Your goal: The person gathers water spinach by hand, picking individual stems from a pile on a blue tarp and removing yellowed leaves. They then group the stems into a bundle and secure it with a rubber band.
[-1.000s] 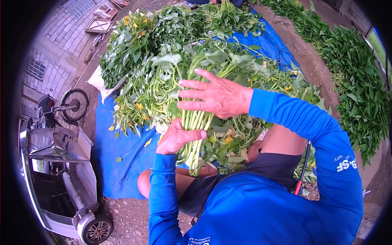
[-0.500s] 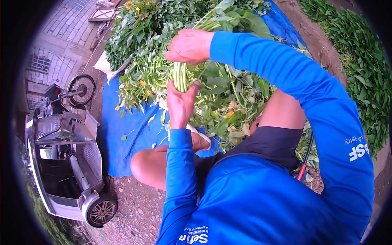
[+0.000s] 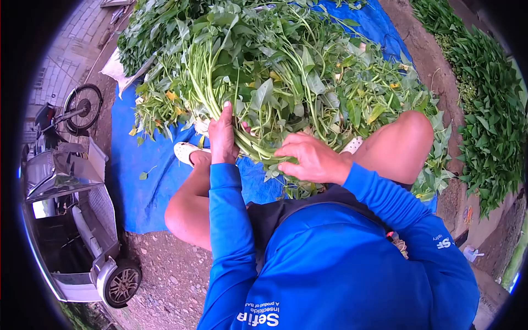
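My left hand (image 3: 223, 136) is closed round a bunch of leafy greens (image 3: 203, 82), thumb up along the pale green stems. The leaves of the bunch point away from me, over a large heap of loose greens (image 3: 330, 93). To the right, the fingers of my right hand (image 3: 312, 158) are curled on the stem ends (image 3: 258, 149) of the same bunch, low in front of my lap. Part of the stems is hidden behind the hands.
Under the heap lies a blue tarp (image 3: 148, 198) on gravelly ground (image 3: 170, 269). At left stand a motorcycle wheel (image 3: 83, 109) and a sidecar (image 3: 77, 231). A long row of greens (image 3: 492, 126) lies at right. My bent knees flank the work, with a pale clog (image 3: 186, 153) near the left one.
My right hand has come down from above the bunch, toward me and to the right, onto the stem ends. The bunch now lies slanted, and my left hand has shifted slightly left.
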`<act>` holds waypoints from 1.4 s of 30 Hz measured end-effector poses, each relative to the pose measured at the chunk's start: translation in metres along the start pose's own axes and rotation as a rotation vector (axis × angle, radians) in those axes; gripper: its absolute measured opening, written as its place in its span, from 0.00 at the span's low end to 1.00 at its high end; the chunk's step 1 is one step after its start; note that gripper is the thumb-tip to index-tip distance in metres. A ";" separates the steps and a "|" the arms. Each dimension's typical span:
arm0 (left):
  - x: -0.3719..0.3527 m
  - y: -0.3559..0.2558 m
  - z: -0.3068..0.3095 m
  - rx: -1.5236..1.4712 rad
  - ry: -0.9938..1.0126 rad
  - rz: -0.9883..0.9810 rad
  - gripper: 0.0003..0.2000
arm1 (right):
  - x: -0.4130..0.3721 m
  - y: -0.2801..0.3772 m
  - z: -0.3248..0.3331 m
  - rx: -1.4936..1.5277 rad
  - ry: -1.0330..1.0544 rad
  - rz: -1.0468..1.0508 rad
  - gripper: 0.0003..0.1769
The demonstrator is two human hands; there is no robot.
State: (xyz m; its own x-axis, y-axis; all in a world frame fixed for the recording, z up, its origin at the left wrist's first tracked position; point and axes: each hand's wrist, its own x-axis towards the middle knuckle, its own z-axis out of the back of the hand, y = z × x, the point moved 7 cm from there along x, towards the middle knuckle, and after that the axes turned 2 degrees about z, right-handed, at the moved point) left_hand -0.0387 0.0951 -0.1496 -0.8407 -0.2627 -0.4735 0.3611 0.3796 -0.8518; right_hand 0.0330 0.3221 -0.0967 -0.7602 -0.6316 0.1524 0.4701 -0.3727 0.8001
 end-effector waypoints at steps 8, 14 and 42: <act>0.022 0.025 0.011 -0.114 -0.087 0.053 0.18 | 0.015 -0.026 -0.027 -0.030 -0.107 0.003 0.17; 0.024 0.027 0.017 -0.102 -0.182 0.004 0.21 | 0.027 -0.011 -0.007 -0.083 -0.278 0.022 0.14; 0.066 0.092 0.041 0.518 -0.282 -0.093 0.23 | 0.035 -0.295 -0.008 -0.080 -0.606 -0.915 0.13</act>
State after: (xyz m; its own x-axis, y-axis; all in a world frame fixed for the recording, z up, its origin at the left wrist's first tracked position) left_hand -0.0443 0.0760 -0.2688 -0.7640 -0.5266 -0.3728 0.5006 -0.1193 -0.8574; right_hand -0.1291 0.4047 -0.3319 -0.9200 0.3359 -0.2019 -0.3720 -0.5864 0.7195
